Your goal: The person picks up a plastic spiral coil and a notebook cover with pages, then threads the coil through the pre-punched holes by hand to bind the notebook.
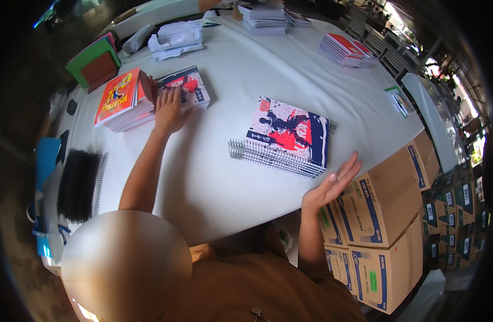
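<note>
My left hand (pixel 170 111) reaches to the far left of the table, fingers stretched over a stack of dark-blue, white and red covered notebooks (pixel 197 92). Right beside it stands a thick stack of notebooks with an orange-red cover (pixel 118 96). Near the middle lies a pile of spiral notebooks (pixel 289 131) with ink-splash covers, wire coils sticking out at both ends. My right hand (pixel 332 185) hovers just off that pile's near right corner, fingers extended and holding nothing.
A white-covered table (pixel 236 70) carries black wire coils (pixel 79 185) at left, a green folder (pixel 93 61), crumpled white plastic (pixel 177 38), and booklet stacks (pixel 263 20) at the back. Cardboard boxes (pixel 391 198) stand against the right edge. A blurred round patch hides the lower left.
</note>
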`<state>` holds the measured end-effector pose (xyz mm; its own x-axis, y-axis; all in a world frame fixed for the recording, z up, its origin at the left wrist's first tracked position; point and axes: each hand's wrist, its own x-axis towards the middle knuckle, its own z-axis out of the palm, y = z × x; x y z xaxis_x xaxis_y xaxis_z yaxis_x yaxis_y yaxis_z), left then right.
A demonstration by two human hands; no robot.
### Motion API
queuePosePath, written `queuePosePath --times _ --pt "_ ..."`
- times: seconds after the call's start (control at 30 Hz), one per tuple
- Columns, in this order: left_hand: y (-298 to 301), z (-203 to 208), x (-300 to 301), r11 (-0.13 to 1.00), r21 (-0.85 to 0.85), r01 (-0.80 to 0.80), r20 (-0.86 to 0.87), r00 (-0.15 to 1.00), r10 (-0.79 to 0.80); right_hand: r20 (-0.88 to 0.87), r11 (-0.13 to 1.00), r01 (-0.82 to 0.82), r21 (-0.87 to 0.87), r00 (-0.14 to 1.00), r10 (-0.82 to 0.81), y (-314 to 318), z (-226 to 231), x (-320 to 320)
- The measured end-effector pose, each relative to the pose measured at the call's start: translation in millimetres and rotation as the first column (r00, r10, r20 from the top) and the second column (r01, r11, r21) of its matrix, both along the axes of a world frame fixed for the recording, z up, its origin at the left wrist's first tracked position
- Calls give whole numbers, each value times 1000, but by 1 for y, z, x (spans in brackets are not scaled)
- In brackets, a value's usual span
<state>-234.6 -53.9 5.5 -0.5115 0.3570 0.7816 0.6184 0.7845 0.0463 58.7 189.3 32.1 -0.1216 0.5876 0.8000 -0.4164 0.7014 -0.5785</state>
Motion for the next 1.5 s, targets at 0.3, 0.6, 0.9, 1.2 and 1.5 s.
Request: queuePosePath --times 0.3,0.6,0.9,1.2,1.5 --pt "-104 118 171 896 368 248 809 390 -440 -182 184 -775 -605 360 915 -96 8 -34" --pt "-100 -3 199 668 711 -219 702 180 -689 310 424 -742 -520 298 903 -98 -16 -40" --pt "-238 -13 107 593 -387 -706 288 518 805 375 353 -802 -481 176 910 -92 -11 -32" --pt "-239 58 115 714 -140 -686 470 589 657 301 365 -767 -528 234 925 -87 -19 -34" --pt "-129 74 171 803 580 136 673 476 -566 368 434 -764 -477 274 888 -82 -17 -35"
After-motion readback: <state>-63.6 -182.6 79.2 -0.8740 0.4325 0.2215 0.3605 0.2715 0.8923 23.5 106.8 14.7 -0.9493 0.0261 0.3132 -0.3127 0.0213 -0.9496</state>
